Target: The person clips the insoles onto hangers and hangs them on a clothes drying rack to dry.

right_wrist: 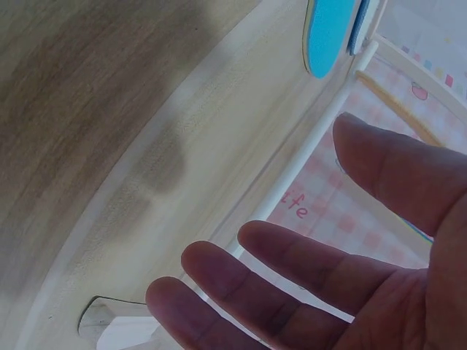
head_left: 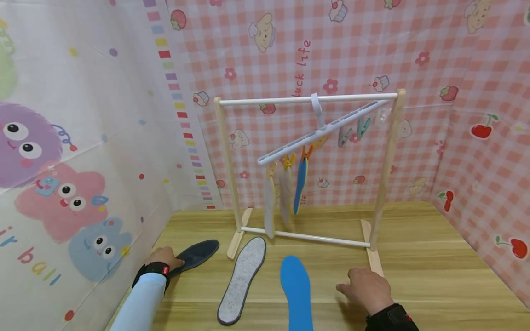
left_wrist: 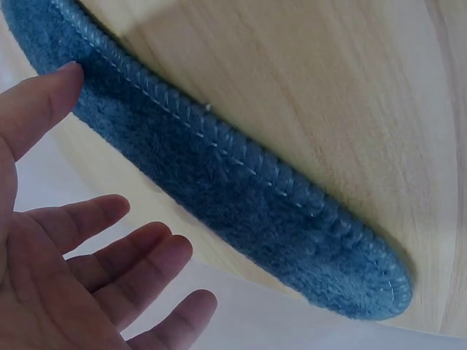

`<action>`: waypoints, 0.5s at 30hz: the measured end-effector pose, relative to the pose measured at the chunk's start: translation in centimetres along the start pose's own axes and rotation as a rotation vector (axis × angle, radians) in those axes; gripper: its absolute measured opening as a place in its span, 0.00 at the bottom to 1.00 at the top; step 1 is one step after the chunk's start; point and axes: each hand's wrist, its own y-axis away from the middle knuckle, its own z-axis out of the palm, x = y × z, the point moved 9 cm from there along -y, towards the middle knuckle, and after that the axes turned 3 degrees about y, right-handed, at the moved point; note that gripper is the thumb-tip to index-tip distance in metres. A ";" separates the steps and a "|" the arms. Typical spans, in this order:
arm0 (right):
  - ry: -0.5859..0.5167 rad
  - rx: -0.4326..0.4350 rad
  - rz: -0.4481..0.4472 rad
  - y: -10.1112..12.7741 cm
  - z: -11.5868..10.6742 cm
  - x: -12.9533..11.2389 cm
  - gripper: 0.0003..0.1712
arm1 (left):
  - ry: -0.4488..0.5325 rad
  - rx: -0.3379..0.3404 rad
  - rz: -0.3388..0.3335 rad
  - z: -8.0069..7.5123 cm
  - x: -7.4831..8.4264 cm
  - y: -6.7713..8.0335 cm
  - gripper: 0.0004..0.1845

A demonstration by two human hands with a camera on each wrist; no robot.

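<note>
At the left of the table my left hand (head_left: pixel 163 257) is over the near end of a dark insole (head_left: pixel 199 253). The left wrist view shows its thumb against the fuzzy insole (left_wrist: pixel 204 168) with the stitched edge, the other fingers spread and relaxed beside it. A grey felt insole (head_left: pixel 243 280) with a dark border lies to the right of that, and a blue insole (head_left: pixel 296 287) further right. My right hand (head_left: pixel 368 287) hovers by the rack's right foot, its fingers loosely extended and holding nothing in the right wrist view (right_wrist: pixel 292 284).
A wooden rack (head_left: pixel 389 170) with white bars stands behind. From its top bar a white hanger (head_left: pixel 320 132) hangs tilted, left end low. Two pale insoles (head_left: pixel 269 204) and a blue one (head_left: pixel 300 186) hang on clips; a grey clip (head_left: pixel 344 137) and green clip (head_left: pixel 364 127) hang bare.
</note>
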 end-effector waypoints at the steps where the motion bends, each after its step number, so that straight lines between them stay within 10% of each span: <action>1: 0.001 0.000 0.001 0.0 0.0 0.0 0.24 | -0.001 -0.002 -0.003 0.1 0.0 0.0 0.27; 15: -0.008 -0.056 0.035 -0.1 0.4 0.3 0.23 | 0.005 -0.034 0.032 1.1 0.4 -0.6 0.22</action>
